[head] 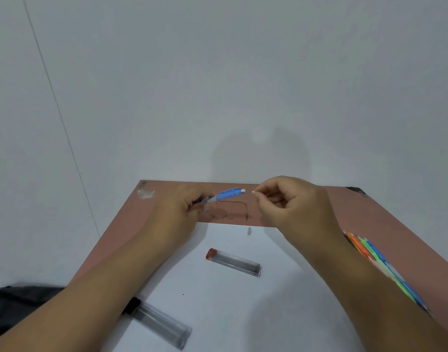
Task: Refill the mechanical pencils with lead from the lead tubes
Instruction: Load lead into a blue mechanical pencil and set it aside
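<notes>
My left hand (182,212) grips a blue mechanical pencil (226,194) by its tip end, raised above the table with its white eraser end pointing right. My right hand (291,207) is just right of that end, its thumb and forefinger pinched together; whether they hold a lead I cannot tell. A lead tube with a red cap (233,262) lies on the white sheet (243,301) between my arms. A second lead tube with a black cap (159,323) lies near my left forearm. A small clear cap (249,231) sits near the sheet's far edge.
Several coloured mechanical pencils (377,262) lie in a bunch at the right of the reddish-brown table (370,217), partly behind my right forearm. A dark bag (17,308) lies off the table's left edge. A grey wall stands right behind the table.
</notes>
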`<state>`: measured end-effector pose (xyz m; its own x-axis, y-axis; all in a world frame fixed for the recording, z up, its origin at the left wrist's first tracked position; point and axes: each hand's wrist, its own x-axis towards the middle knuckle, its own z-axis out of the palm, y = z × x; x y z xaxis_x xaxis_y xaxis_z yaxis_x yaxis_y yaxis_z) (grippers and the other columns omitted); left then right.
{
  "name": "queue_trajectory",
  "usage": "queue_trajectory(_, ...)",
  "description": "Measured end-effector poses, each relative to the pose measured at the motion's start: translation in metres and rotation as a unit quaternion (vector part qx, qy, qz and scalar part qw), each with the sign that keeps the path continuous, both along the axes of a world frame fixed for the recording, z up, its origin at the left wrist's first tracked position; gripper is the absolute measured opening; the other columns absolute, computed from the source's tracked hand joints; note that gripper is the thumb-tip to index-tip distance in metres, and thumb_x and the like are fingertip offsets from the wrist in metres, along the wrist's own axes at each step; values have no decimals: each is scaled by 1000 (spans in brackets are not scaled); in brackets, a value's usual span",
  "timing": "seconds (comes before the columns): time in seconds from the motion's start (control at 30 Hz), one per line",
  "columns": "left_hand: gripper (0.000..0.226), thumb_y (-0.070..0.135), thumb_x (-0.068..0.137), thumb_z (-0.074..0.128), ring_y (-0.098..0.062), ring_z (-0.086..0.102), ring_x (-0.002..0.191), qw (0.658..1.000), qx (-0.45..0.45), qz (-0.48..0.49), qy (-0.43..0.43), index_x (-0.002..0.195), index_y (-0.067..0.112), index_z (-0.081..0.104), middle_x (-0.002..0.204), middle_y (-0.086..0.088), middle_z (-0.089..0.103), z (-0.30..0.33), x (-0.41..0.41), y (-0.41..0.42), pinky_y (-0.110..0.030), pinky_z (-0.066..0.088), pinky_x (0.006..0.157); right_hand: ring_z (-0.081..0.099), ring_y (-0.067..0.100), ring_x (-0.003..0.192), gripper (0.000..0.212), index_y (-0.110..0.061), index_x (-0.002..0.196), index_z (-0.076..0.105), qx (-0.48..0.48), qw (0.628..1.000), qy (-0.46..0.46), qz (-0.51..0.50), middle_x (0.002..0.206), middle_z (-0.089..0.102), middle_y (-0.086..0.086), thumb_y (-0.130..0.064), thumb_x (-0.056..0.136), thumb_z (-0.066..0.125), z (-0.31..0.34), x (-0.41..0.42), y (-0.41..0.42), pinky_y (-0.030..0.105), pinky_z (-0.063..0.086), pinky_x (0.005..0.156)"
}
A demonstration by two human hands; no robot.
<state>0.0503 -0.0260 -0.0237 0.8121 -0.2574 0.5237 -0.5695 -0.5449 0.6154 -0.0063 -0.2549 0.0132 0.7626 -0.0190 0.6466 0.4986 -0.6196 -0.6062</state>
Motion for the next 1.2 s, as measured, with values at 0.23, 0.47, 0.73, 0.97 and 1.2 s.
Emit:
queue_trajectory(0.23,37,-2,94,61,-11,61,96,1000,21,-12,-8,103,29,77,94,13,71,-1,4,0,-28,49,80,66,5,77,13,-19,85,77,-22,999,-23,-10,78,70,-13,-7,86,76,1,-1,4,9,48,66)
queue_trajectory(0.47,37,-1,91,63,-12,59,87,999,-2,-32,-32,98,33,75,86,7,70,1,-1,-1,-28,47,73,65,7,78,11,-19,85,77,-42,999,-27,-14,77,69,-13,-8,88,76,1,-1,5,12,49,66)
queue_trajectory(0.73,39,0,91,65,-7,57,85,998,25,-20,-52,99,36,77,81,12,66,2,-1,1,-10,40,69,61,12,71,12,-18,83,73,-145,986,-68,-37,74,66,-9,-8,87,73,1,1,2,30,52,64)
queue_trajectory(0.97,38,0,91,68,-2,52,93,996,30,21,-76,109,31,78,86,12,56,1,-2,3,-4,35,75,55,20,70,12,-19,86,67,-249,968,-11,-37,78,59,-6,-12,93,61,3,1,-2,42,50,62)
queue_trajectory(1.2,42,-4,86,73,8,49,91,989,55,25,-133,109,30,79,85,24,49,3,-5,4,-1,33,76,55,10,76,16,-21,87,70,-177,983,37,-14,76,61,-12,-12,97,61,-1,5,-2,29,47,69)
